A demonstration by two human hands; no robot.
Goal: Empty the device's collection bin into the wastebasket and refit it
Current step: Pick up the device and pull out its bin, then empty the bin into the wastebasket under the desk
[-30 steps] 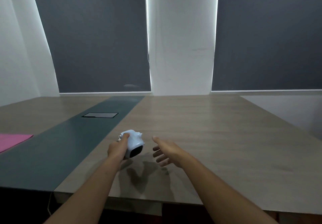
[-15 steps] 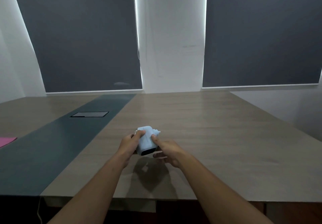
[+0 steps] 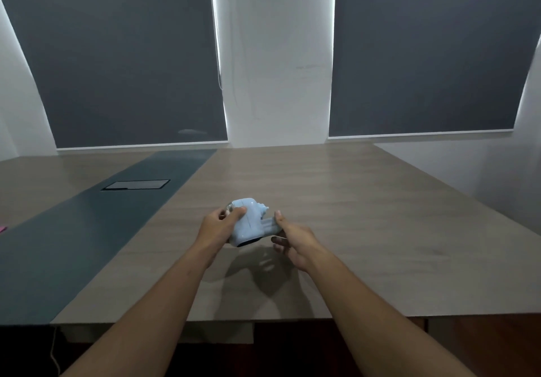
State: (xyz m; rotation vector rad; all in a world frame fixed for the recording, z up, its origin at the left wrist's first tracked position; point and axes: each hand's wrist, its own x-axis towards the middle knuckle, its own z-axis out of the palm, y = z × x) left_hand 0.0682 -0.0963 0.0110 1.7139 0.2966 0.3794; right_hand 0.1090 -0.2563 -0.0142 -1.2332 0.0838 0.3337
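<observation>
A small pale blue device with a dark underside is held just above the wooden table, near its front edge. My left hand grips the device's left side, thumb on top by a small clear part. My right hand grips a ribbed pale blue piece that sticks out of the device's right side, thumb on top and fingers beneath. No wastebasket is in view.
A dark green strip runs down the table on the left, with a flat metal cable hatch set in it. A sliver of something pink lies at the far left edge. Grey blinds cover the windows behind.
My left hand lifted the device and carried it rightward. My right hand, open a second ago, closed on its right side; the ribbed piece now juts out there.
</observation>
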